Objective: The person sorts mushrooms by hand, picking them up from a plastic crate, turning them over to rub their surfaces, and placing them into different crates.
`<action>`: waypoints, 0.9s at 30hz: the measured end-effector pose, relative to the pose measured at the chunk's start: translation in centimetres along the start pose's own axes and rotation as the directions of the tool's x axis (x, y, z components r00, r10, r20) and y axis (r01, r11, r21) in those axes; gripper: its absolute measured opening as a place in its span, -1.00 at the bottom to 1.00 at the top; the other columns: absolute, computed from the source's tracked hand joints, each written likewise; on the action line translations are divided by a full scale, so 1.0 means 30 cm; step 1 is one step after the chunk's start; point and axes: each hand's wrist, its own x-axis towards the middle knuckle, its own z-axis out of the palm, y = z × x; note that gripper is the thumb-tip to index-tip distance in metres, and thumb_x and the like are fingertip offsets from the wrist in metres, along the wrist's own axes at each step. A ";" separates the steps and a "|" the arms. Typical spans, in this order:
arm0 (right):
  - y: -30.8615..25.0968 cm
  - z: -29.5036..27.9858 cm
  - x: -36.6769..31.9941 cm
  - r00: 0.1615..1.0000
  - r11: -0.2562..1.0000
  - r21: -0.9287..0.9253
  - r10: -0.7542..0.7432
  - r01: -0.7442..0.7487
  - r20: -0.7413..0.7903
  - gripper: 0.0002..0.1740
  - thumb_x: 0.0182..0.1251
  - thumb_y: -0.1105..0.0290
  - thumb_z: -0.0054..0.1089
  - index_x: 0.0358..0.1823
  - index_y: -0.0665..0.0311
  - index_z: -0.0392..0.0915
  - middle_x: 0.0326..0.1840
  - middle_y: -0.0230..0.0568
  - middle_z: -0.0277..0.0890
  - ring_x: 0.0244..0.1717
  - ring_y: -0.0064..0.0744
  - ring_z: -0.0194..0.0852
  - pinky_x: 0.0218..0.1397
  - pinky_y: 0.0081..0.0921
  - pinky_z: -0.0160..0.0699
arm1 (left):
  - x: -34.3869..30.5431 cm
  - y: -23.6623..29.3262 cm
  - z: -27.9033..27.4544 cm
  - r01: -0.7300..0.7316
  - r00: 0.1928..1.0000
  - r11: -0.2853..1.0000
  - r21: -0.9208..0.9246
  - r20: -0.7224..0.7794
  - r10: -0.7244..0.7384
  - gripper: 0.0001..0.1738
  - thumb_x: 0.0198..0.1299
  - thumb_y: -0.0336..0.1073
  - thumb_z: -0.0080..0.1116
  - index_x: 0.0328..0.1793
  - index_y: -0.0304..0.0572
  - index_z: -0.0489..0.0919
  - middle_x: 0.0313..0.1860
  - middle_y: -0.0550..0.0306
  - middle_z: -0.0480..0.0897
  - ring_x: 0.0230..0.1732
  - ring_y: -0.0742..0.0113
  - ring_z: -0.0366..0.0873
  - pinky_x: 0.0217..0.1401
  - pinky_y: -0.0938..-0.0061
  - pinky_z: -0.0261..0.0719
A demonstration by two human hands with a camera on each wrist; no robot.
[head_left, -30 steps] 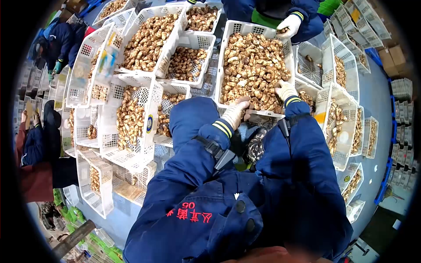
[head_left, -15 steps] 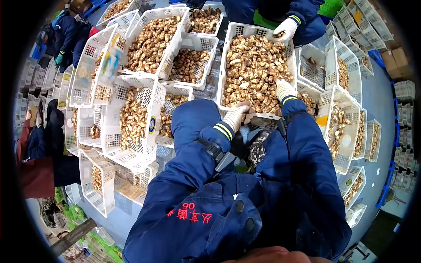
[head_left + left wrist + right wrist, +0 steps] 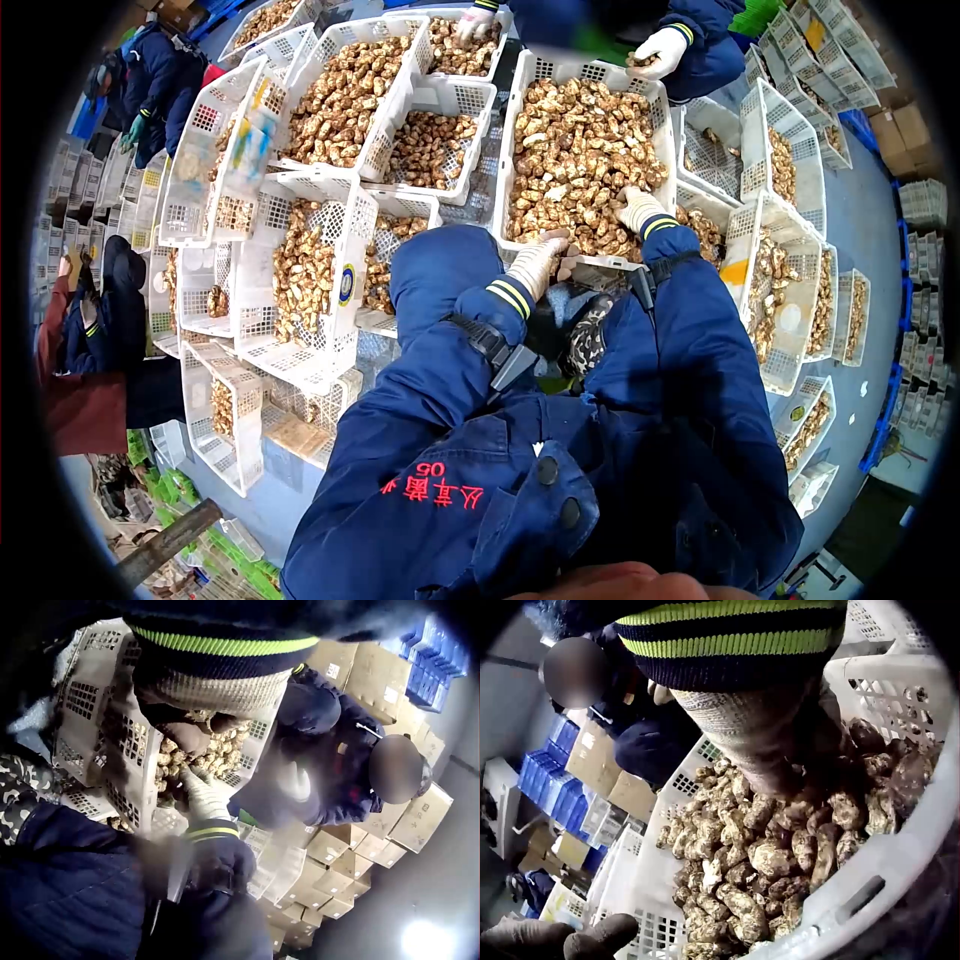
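Note:
A white crate [image 3: 505,150] full of brown and cream mushroom-like pieces [image 3: 580,150] stands in front of me in the head view. My gloved left hand [image 3: 537,262] is at its near rim, fingers loosely bent, with no piece visible in them. Farther right, my gloved right hand [image 3: 645,210] reaches down onto the pieces near the front right corner. In the right wrist view, pieces surround the right hand [image 3: 750,735] and its fingertips are hidden; the fingers of the left hand [image 3: 574,941] show at lower left. The left wrist view shows the left hand [image 3: 214,701] above the pieces.
Opposite me another person's gloved hand [image 3: 660,52] is over the crate's far right corner; their other glove [image 3: 475,22] touches pieces in a small crate. More crates [image 3: 345,285] flank both sides. Cardboard boxes [image 3: 379,679] are stacked behind that person.
My right hand has shifted slightly left and towards me over the pieces. My left hand stays by the rim. The other person's second glove has come into view over the small crate.

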 end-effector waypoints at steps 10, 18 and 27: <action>0.017 -0.047 -0.089 0.962 0.892 0.361 -0.248 0.273 -0.117 -0.60 0.26 0.16 0.00 0.00 0.21 0.58 -0.12 -0.06 0.62 -0.06 -0.20 0.57 0.02 -0.35 0.50 | -0.037 0.030 0.034 0.002 1.000 1.000 0.015 -0.030 -0.001 -0.61 0.25 -0.32 0.01 0.22 -0.11 0.42 -0.21 0.11 0.62 -0.29 0.29 0.59 -0.36 0.50 0.51; -0.110 -0.124 -0.230 0.982 0.541 0.841 -0.158 0.001 0.100 -0.62 0.35 0.03 0.05 -0.15 0.20 0.59 -0.45 -0.35 0.58 -0.60 -0.60 0.41 -0.59 -0.58 0.36 | -0.048 0.034 0.044 -0.058 0.998 0.998 0.009 0.008 0.058 -0.50 0.25 -0.29 0.09 0.32 -0.10 0.34 -0.12 0.12 0.59 -0.24 0.33 0.56 -0.30 0.49 0.52; -0.109 -0.141 -0.228 0.984 0.595 0.797 -0.176 0.110 -0.005 -0.55 0.34 0.03 0.00 0.03 0.19 0.57 -0.27 -0.23 0.61 -0.36 -0.42 0.57 -0.31 -0.51 0.54 | -0.080 0.063 0.081 -0.169 0.978 0.982 0.080 0.139 0.157 -0.50 0.26 -0.16 0.17 0.27 -0.18 0.41 -0.08 0.17 0.61 -0.32 0.49 0.53 -0.38 0.62 0.49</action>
